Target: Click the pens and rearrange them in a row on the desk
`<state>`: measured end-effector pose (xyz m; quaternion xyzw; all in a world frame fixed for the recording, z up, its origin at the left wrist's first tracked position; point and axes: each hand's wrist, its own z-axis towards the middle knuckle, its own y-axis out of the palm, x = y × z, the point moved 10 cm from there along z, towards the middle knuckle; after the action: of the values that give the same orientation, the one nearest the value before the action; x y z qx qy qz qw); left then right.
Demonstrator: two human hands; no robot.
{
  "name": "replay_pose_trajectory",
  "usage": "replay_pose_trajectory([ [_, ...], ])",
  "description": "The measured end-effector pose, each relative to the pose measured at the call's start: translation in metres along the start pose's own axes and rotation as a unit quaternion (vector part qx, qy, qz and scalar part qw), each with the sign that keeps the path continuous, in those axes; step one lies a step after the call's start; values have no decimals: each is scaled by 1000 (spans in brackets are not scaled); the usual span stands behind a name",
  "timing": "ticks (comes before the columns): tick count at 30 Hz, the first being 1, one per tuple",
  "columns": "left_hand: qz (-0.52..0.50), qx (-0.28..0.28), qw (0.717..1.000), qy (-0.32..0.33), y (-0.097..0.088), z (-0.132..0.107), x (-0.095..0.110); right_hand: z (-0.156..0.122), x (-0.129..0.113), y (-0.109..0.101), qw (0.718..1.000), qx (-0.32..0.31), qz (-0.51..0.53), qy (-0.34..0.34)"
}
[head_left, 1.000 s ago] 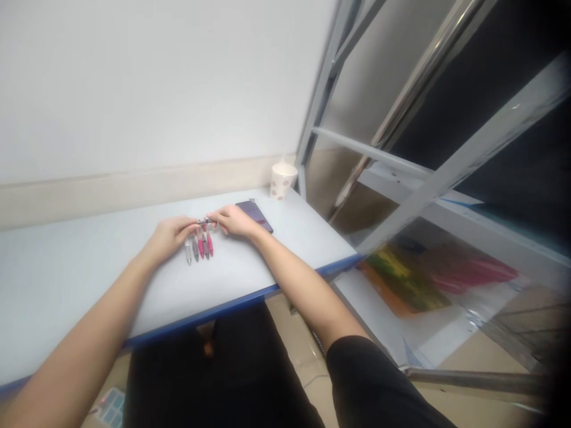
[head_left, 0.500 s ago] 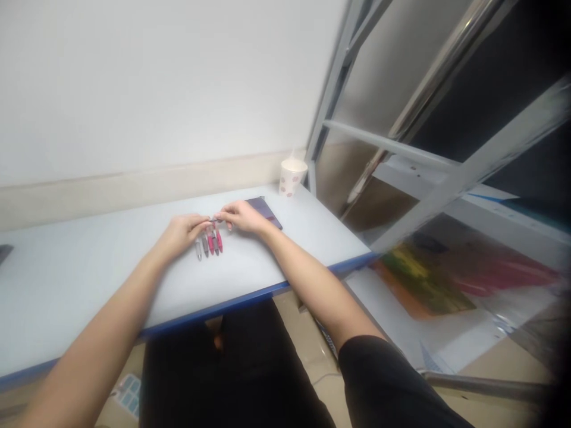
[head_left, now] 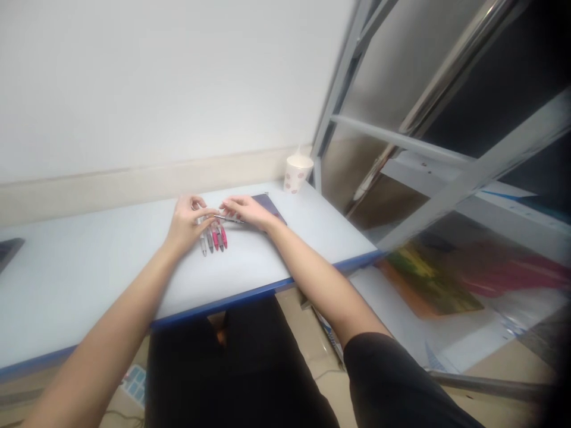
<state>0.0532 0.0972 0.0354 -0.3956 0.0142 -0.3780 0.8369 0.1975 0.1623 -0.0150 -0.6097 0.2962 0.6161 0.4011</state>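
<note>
Both my hands rest on a pale table [head_left: 89, 279] with a blue front edge. My left hand [head_left: 186, 221] and my right hand [head_left: 246, 211] meet over a row of several pens [head_left: 214, 238], grey and pink ones lying side by side. Between the fingertips of both hands I pinch a thin silvery pen part [head_left: 225, 218], held level above the row. A dark phone [head_left: 273, 209] lies flat under and just behind my right hand.
A paper cup [head_left: 297, 173] stands at the table's far right corner by the wall. A grey metal rack [head_left: 401, 142] rises to the right. Colourful sheets [head_left: 428, 279] lie on the floor. A dark object [head_left: 8, 249] shows at the left edge.
The view has shifted, so hands and pens sit further right and higher in the picture. My left hand's fingers have lifted and spread a little while both hands stay on the thin part.
</note>
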Motion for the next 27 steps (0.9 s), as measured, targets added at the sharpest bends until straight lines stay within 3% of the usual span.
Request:
replay_pose_trajectory([
  [6,5,8,999,45,7,0,32,-2,1,33,988,-99,119,-9],
  [12,-24,-26,998,57,14,1,43,-11,3,44,971,-148,181,52],
  [16,-38,-41,996,69,16,1,51,-20,-6,47,958,-191,212,44],
  [19,-39,-29,996,74,10,0,56,-14,-10,38,967,-159,201,3],
  [22,-35,9,998,60,0,0,54,-3,-4,21,984,-83,157,-24],
  [27,3,108,994,-24,-21,-1,32,6,10,4,998,18,62,-5],
])
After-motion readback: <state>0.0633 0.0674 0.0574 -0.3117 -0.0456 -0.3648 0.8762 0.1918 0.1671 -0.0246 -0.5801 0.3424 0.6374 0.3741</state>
